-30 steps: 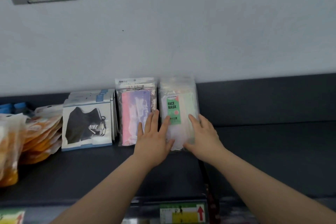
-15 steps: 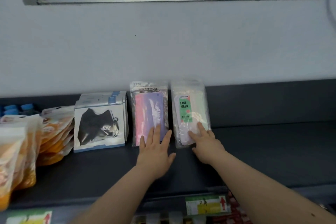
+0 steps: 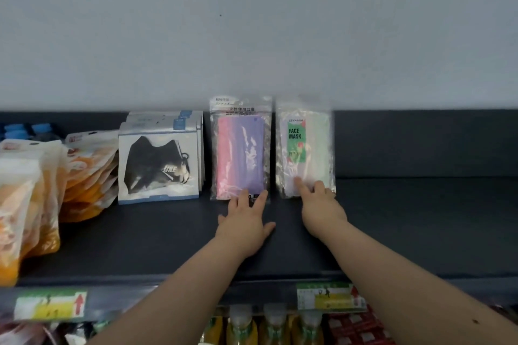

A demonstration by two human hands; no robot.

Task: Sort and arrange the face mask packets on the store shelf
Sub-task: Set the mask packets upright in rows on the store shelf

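Observation:
Three kinds of face mask packets stand leaning against the back of the dark shelf [image 3: 420, 218]. A stack of white boxes showing a black mask [image 3: 158, 165] is on the left. A clear pink and purple packet [image 3: 240, 148] stands in the middle. A clear packet with a green FACE MASK label [image 3: 305, 145] is on the right. My left hand [image 3: 244, 221] lies flat on the shelf, its straight fingertips touching the bottom edge of the pink and purple packet. My right hand [image 3: 319, 204] touches the lower front of the green-label packet with an extended finger.
Orange snack pouches [image 3: 56, 185] are piled at the left end of the shelf, with blue-capped items [image 3: 25, 130] behind them. Price tags [image 3: 326, 295] hang on the shelf's front edge. Bottles [image 3: 241, 328] stand on the lower shelf. A pale wall rises behind.
Both hands have slid down and back from the packet fronts to their bottom edges. The two clear packets now stand apart, upright against the back. My view has tilted downward.

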